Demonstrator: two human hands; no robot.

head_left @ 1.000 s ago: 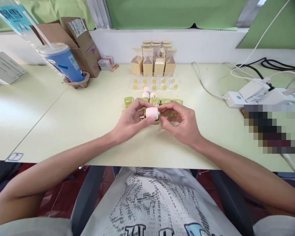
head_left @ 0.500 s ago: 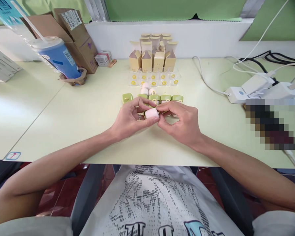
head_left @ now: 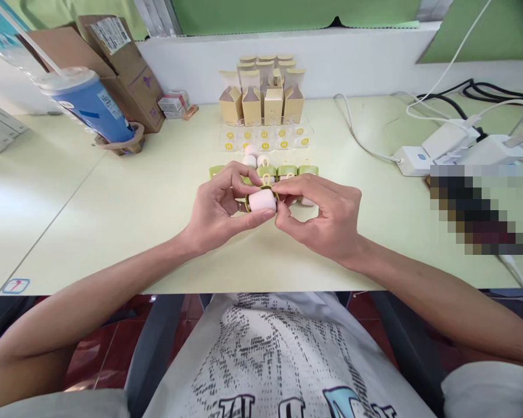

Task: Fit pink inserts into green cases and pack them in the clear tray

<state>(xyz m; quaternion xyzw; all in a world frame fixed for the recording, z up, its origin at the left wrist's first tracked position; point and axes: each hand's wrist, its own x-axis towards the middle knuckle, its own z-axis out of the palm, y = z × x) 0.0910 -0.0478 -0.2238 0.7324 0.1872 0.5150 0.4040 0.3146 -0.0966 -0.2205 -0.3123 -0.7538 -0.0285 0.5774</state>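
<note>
My left hand [head_left: 220, 203] grips a small pale pink rounded block [head_left: 262, 201] from the left, its thumb across the lower front. A green cover [head_left: 247, 203] with a yellow loop [head_left: 267, 179] on top sits around the block's edges. From the right, my right hand [head_left: 322, 215] pinches the cover's rim with thumb and forefinger. Just behind the fingers stands a row of similar green covers [head_left: 287, 172] with yellow loops, some with pale blocks in them. Bare pale pink blocks [head_left: 250, 161] are piled behind my left fingers. My hands partly hide the row.
Clear plastic trays [head_left: 283, 139] with round yellow stickers lie farther back, before several small open tan boxes [head_left: 253, 107]. At left are a blue cup [head_left: 91, 110] and a brown carton [head_left: 139, 87]. White chargers and a power strip [head_left: 414, 161] with cables lie at right.
The block and cover have tilted between my fingers, and the yellow loop now shows on top. Both hands keep their hold. The whole view has shifted slightly.
</note>
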